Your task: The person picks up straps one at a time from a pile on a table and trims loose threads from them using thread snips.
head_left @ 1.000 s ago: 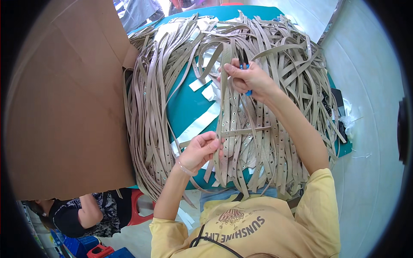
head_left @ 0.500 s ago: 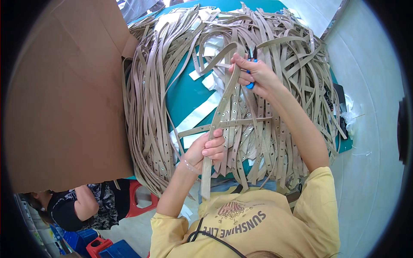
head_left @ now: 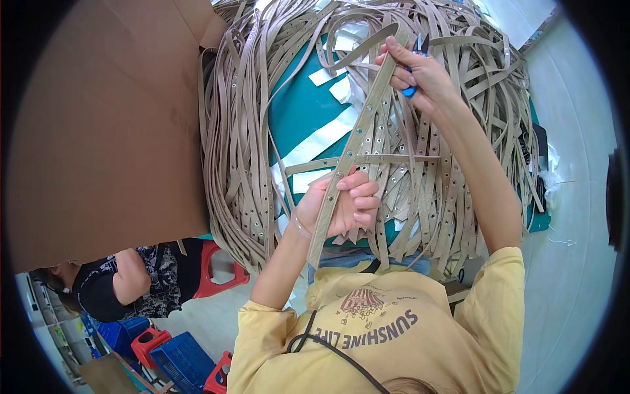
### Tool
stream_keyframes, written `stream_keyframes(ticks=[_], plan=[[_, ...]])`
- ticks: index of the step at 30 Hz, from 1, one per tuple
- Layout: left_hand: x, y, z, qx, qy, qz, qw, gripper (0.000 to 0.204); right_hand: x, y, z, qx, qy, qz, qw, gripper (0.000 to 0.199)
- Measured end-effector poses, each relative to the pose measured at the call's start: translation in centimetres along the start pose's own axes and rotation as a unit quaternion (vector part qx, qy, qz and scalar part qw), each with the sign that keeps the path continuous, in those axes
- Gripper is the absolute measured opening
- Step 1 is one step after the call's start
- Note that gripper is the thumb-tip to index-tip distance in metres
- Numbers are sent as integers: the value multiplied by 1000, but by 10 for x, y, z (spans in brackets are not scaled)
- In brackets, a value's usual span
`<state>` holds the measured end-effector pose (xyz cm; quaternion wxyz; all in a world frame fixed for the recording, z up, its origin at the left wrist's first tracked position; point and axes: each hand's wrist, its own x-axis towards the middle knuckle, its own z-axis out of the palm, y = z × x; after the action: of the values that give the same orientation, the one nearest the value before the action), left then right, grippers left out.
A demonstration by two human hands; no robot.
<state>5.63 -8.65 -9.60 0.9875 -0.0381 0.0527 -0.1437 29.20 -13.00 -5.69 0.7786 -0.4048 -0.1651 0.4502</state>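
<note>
A beige belt strap (head_left: 357, 133) with metal eyelets is stretched slantwise between my two hands. My right hand (head_left: 423, 75) pinches its upper part between thumb and fingers. In that same hand sits a pair of small blue-handled snips (head_left: 409, 90), dark blades pointing away from me. Lower down, my left hand (head_left: 348, 202) is loosely closed, fingers curled, with the strap running across its palm. The strap's cut end hangs near my shirt front. Beneath both hands lies a thick heap of similar straps (head_left: 239, 141), many with eyelets.
The heap covers much of a green table (head_left: 287, 125), with white strips (head_left: 321, 139) among it. A large cardboard box (head_left: 108, 138) stands at left. Behind it, a person in dark clothes (head_left: 138, 282) is near a red stool (head_left: 220, 272). Blue crates (head_left: 184, 358) stand at lower left.
The view has shifted, with the heap now higher in it. My left hand's fingers have loosened and turned, so the strap lies across the palm. My right hand keeps the strap and snips.
</note>
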Motion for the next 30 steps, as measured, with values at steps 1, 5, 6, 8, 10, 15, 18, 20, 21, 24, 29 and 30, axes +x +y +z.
stream_keyframes(ticks=[1,5,6,8,10,15,18,20,21,24,29,30], plan=[[1,-1,2,16,21,9,1000,37,1,-1,1,2,1,3,1000,28],[3,-1,-5,-26,-37,3,999,31,-5,-2,11,-62,6,-24,998,33],[3,-1,-9,-56,-51,58,995,27,-11,2,14,-223,71,-18,972,32],[3,1,-19,-51,-85,181,979,20,-35,19,18,-467,118,-121,868,31],[11,5,-21,27,-96,315,944,17,-80,47,23,-500,85,-168,845,28],[19,10,-23,131,-79,400,904,19,-163,72,37,-290,-87,171,938,19],[21,9,-28,175,-91,393,898,18,-170,74,36,-225,-63,153,960,19],[21,6,-30,176,-87,396,897,17,-176,86,29,-239,-36,91,966,22],[16,2,-28,197,-80,410,887,17,-183,89,29,-174,-65,159,970,22],[-11,-20,-30,270,-70,413,867,22,-207,106,28,-149,-109,211,960,17],[-77,-43,-41,629,249,127,725,57,-223,116,10,-250,-27,160,954,17],[-81,-51,-43,561,183,118,799,60,-227,126,5,-282,-23,106,953,19]])
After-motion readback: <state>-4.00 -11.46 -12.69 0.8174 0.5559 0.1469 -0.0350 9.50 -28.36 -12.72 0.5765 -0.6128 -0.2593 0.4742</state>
